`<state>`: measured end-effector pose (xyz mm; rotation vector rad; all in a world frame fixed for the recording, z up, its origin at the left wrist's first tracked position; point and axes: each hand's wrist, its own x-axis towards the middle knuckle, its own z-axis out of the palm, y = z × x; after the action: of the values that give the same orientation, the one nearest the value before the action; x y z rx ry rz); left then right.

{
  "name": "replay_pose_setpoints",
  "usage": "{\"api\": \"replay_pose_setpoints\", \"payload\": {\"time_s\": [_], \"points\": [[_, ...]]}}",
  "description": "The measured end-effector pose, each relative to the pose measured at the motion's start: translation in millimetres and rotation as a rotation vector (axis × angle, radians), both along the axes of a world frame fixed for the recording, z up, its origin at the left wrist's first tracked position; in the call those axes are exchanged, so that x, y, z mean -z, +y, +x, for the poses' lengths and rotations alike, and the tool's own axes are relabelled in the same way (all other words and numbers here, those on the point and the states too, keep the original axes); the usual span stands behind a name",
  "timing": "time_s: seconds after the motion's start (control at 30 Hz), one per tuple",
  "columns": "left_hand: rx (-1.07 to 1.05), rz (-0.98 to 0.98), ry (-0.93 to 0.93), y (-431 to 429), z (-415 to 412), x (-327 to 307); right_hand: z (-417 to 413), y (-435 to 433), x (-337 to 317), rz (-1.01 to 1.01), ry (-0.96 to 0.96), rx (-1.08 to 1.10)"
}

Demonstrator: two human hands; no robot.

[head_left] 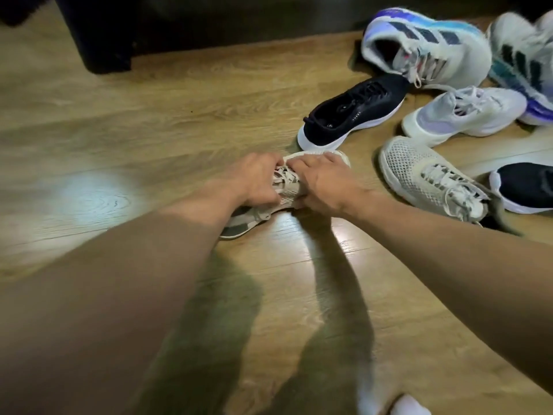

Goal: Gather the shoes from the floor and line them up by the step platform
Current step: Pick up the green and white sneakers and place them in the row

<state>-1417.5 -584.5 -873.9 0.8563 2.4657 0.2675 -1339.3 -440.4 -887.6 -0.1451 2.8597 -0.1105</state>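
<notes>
Both hands, the left hand (pixel 257 181) and the right hand (pixel 323 184), are closing their grip on one beige mesh shoe (pixel 287 187) lying mid-floor on the wooden floor (pixel 149 115). Six more shoes are lying near the floor's far right edge: two black (pixel 353 110), two blue-striped (pixel 425 46), one white (pixel 463 115) and one beige (pixel 431 178).

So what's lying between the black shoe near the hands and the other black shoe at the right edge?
In the head view, a beige mesh sneaker lies on the floor between the black shoe and the other black shoe, its heel close to the latter.
</notes>
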Motion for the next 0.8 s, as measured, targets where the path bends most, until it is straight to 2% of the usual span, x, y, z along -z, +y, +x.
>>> {"api": "replay_pose_setpoints", "payload": {"time_s": [0.17, 0.23, 0.33, 0.4, 0.57, 0.7, 0.8], "points": [[-0.481, 0.259, -0.404, -32.4, -1.6, -18.7, -16.6, -5.6, -24.7, -0.111, 0.008, -0.020], [-0.650, 0.352, -0.644, -54.8, 0.6, -24.1, -21.6, -14.5, -34.7, -0.148, 0.032, -0.049], [-0.827, 0.437, -1.050, -86.5, 0.4, -38.4, -28.6, -27.9, -52.2, -0.210, 0.116, -0.108], [-0.890, 0.559, -1.195, -103.5, -4.5, -44.5, -33.0, -35.4, -66.8, -0.274, 0.199, -0.100], [-0.907, 0.748, -1.288, -118.7, -2.4, -55.1, -41.3, -49.6, -100.0, -0.362, 0.407, -0.119], [-0.899, 0.740, -1.289, -110.0, 0.2, -59.7, -38.3, -42.8, -101.1, -0.332, 0.401, -0.099], [-0.881, 0.657, -1.192, -99.4, -3.4, -60.5, -29.8, -27.0, -89.6, -0.280, 0.341, -0.085]]}}
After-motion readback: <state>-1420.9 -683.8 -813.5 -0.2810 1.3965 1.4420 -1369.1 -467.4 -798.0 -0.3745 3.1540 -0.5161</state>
